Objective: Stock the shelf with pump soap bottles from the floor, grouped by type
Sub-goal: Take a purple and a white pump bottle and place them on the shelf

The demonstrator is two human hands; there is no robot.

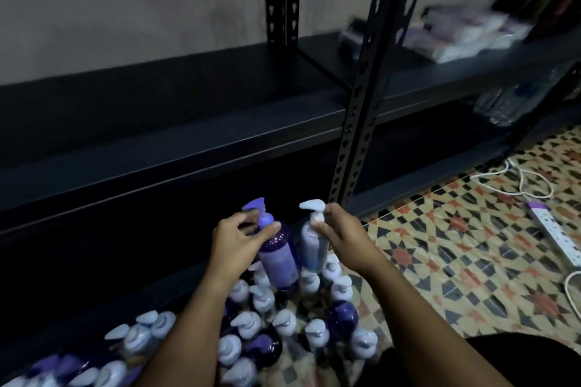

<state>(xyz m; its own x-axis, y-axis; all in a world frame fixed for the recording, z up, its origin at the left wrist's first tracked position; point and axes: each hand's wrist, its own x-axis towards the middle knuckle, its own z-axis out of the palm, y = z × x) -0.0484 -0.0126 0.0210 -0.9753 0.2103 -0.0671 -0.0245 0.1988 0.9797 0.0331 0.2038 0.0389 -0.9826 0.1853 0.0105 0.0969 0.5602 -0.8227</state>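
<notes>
Two bare forearms reach up from the bottom edge toward the shelf (176, 148), a dark metal rack that fills most of the view. Its nearest board runs from the left edge to a slotted upright post (364, 97) and carries nothing that can be seen. Right of that post, on the same level, lies a blurred pile of pale packets (465, 31), and one level lower some clear plastic bottles (509, 104) show dimly.

Patterned floor (446, 248) spreads out in front of the shelf to the right, with a white power strip (553, 229) and its cord lying on it, well apart from the post.

Below the shelf's front edge, on the floor around the forearms, stands a crowd of pump bottles (267, 333), most with pale pump heads and a few with purple bodies; they stretch from the lower left corner to just under the hands.

Raised above that crowd, just in front of the shelf's lowest edge, are two bottles side by side and nearly touching. The purple bottle (278, 256) tilts a little, and the left hand (234, 242) grasps it at the neck, thumb and fingers curled round below its purple pump. The white bottle (312, 245) is held by the right hand (342, 236), whose fingertips pinch its collar under the white pump head. Both are blurred, so their labels cannot be read.
</notes>
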